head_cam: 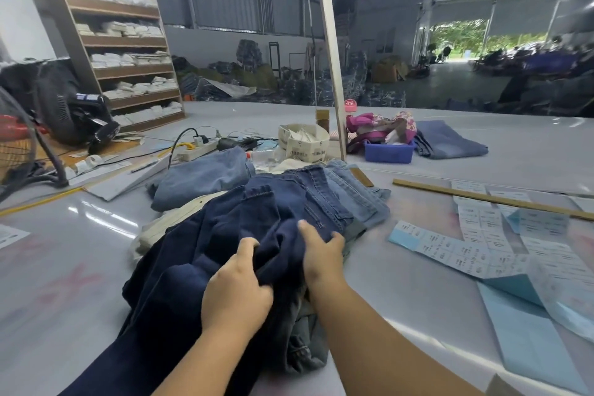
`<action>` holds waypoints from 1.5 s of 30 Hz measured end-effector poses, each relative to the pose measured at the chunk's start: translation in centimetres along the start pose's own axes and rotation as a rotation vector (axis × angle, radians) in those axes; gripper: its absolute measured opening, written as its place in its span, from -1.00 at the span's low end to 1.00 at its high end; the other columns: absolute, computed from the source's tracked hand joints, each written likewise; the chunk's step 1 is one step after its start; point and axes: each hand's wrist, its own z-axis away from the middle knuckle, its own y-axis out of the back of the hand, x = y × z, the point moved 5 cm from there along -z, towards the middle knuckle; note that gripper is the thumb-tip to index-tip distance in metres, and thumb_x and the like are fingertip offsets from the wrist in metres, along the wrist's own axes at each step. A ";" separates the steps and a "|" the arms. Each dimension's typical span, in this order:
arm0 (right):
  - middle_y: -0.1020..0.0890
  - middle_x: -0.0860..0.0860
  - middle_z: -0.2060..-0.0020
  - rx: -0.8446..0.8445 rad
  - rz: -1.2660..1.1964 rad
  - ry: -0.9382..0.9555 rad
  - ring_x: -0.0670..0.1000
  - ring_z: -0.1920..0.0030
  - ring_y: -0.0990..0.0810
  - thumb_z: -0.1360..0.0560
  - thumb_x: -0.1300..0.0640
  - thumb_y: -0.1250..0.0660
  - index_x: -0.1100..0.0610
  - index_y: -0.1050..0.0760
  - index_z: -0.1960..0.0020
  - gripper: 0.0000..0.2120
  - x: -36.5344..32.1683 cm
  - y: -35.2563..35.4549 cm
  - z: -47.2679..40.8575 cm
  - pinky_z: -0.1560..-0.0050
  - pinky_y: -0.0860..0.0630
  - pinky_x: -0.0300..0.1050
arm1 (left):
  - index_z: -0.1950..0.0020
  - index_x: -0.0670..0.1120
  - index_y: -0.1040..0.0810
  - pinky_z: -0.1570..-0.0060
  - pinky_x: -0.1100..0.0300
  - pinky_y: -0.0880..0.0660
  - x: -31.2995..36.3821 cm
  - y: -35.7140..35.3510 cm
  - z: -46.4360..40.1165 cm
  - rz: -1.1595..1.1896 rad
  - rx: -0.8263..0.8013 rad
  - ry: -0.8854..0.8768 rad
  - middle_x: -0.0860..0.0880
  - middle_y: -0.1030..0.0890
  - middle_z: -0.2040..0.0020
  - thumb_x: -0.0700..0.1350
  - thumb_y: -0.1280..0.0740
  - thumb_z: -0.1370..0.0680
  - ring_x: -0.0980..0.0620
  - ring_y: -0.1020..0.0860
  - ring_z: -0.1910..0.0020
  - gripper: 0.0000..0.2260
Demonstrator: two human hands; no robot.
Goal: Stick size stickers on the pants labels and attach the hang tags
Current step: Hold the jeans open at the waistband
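Dark navy jeans [225, 228] lie crumpled on top of a pile in the middle of the grey table [80, 267]. My left hand [236, 289] grips a fold of the dark denim near its lower part. Just to the right, my right hand [321, 254] grips the same cloth, thumb on top. Lighter blue jeans [356, 196] lie under and behind the dark pair. Strips of size stickers [466, 254] on blue backing paper spread across the table to the right. A stack of hang tags [300, 143] stands behind the pile.
A wooden ruler [491, 199] lies at the right. Behind the pile are a power strip [197, 151], a blue tray [389, 151], a folded pair of jeans [450, 138] and an upright wooden post [331, 51]. A fan [22, 145] stands at the left, before a shelf [128, 48].
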 end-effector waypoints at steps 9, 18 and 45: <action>-0.49 0.14 -0.34 0.068 -0.055 0.193 0.11 -0.28 -0.54 -0.38 0.37 -0.39 0.12 -0.15 -0.53 -0.20 -1.5 1.6 -1.3 -0.30 -0.48 0.14 | -0.22 0.23 -0.21 0.10 0.15 -0.45 1.5 -1.2 1.7 -0.183 -0.279 -0.167 0.22 -0.43 0.02 0.36 -0.28 -0.27 0.09 -0.44 0.02 -0.41; -0.59 0.08 -0.08 -0.211 0.379 0.606 0.20 -0.11 -0.54 -0.48 0.10 -0.31 -0.17 -0.18 -0.43 -0.41 -4.4 -3.2 3.2 -0.26 -0.43 0.20 | -0.36 -0.14 -0.25 -0.04 0.00 -0.45 2.3 0.9 -1.0 0.148 0.140 0.218 -0.21 -0.49 -0.27 0.04 -0.33 -0.52 -0.20 -0.47 -0.23 -0.49; -0.65 0.18 -0.12 -0.231 -0.425 0.152 0.25 0.00 -0.68 -0.17 0.37 -0.54 0.10 -0.37 -0.37 -0.19 -3.6 0.5 -2.0 0.08 -0.65 0.22 | -0.40 -0.06 -0.27 -0.27 0.08 -0.39 1.1 0.4 0.8 0.640 -0.009 0.388 -0.04 -0.42 -0.30 0.32 -0.52 -0.25 -0.05 -0.45 -0.27 -0.12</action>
